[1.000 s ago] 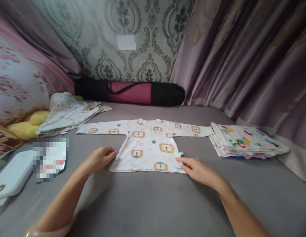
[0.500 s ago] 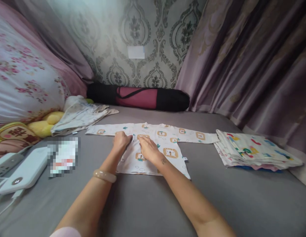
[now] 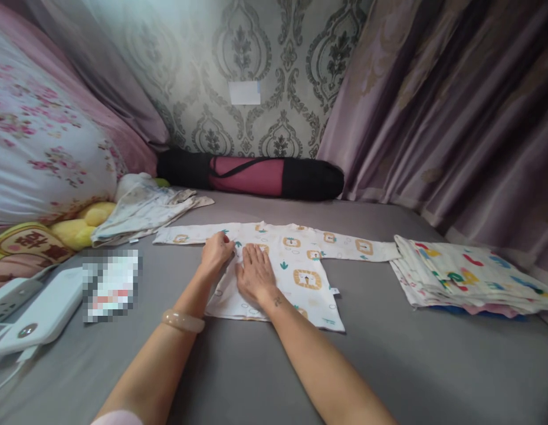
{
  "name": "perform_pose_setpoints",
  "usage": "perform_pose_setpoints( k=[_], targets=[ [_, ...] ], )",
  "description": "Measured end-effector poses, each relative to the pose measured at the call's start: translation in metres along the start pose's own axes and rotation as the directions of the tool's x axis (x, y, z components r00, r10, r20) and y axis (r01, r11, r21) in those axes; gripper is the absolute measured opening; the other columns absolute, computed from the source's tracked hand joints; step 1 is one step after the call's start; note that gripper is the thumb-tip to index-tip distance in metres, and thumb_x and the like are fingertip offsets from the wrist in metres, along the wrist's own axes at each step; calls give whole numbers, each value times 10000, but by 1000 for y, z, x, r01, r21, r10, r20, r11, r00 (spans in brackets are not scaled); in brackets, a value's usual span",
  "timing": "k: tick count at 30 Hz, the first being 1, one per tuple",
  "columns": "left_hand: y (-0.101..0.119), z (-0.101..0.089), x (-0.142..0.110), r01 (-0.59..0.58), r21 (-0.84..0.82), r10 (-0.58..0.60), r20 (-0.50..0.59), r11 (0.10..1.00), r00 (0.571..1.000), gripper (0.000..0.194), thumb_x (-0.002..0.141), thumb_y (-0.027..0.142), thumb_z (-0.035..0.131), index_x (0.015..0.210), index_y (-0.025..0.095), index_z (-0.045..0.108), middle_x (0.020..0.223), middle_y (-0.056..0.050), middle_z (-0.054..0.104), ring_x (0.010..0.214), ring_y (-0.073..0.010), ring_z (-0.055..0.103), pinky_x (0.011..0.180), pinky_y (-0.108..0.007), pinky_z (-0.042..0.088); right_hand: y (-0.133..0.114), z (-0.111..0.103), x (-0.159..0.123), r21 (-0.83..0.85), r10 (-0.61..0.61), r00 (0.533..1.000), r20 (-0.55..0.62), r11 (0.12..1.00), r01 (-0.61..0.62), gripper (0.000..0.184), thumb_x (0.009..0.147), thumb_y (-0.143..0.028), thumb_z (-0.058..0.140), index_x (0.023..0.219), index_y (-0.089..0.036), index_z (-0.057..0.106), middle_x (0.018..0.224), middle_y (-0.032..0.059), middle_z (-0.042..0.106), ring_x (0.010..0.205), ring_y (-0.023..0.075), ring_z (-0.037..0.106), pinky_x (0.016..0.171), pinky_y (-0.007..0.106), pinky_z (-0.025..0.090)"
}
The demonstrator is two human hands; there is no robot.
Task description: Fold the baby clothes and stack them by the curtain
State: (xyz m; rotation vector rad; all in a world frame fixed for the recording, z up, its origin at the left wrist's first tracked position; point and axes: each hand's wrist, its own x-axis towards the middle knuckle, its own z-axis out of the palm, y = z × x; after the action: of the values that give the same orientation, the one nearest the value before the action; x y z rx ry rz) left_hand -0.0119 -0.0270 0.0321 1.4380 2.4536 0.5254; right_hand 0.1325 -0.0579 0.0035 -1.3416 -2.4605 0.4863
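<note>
A small white long-sleeved shirt [image 3: 307, 254] printed with tan lion faces and green leaves lies spread on the grey bed sheet [image 3: 380, 360], sleeves stretched out to both sides. My left hand [image 3: 217, 251], with a pale bangle on its wrist, is closed at the shirt's left side near the armpit, pinching its fabric. Flat on the left half of the shirt front lies my right hand [image 3: 256, 273], fingers stretched out over the cloth. The far end of the right sleeve touches a stack of folded clothes [image 3: 472, 271].
At left are a white power bank [image 3: 48, 307] with a cable, a power strip [image 3: 12, 298], a blurred packet [image 3: 113, 286], a crumpled garment [image 3: 141, 209] and yellow plush toys [image 3: 79, 230]. A black and maroon roll bag [image 3: 251, 175] lies along the wall.
My right hand has slid slightly left and toward me over the shirt, and lies flatter. My left hand stays at the shirt's left side. The view has shifted slightly.
</note>
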Motion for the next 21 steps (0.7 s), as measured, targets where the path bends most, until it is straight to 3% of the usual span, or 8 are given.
perform_pose_setpoints(
  k=[7,11,15,21],
  targets=[
    [6,9,-2,-46,47,49,-54,998,997,269,892,282,359,1068,166,528,926,-127,684,854,-250,638,673,-301,427,-1,0,0,-43,-2,1000,10,999,3,651,957,-493,314,1495,-126,284,1574,135,184,1453,291,102,1164,460,71],
    [6,14,-11,-144,188,148,-5,972,989,289,939,292,300,1142,154,453,944,-154,688,842,-271,653,679,-325,430,-1,2,-2,-53,-22,999,-38,998,20,627,959,-479,320,1480,-130,325,1570,136,206,1450,289,121,1165,454,76],
    [3,16,-16,-171,318,171,29,933,985,293,957,267,255,1107,150,479,925,-159,693,836,-275,670,674,-325,443,-1,1,-6,-59,-40,996,-83,998,35,612,948,-440,374,1474,-132,335,1566,139,217,1448,283,133,1165,454,81],
    [-6,17,-19,-208,378,232,-18,902,972,378,980,336,226,1057,132,534,946,-168,686,901,-293,667,686,-316,448,-2,-5,-10,-45,-86,996,-35,995,85,607,955,-420,348,1477,-113,307,1570,165,181,1456,270,93,1162,496,56]
  ],
)
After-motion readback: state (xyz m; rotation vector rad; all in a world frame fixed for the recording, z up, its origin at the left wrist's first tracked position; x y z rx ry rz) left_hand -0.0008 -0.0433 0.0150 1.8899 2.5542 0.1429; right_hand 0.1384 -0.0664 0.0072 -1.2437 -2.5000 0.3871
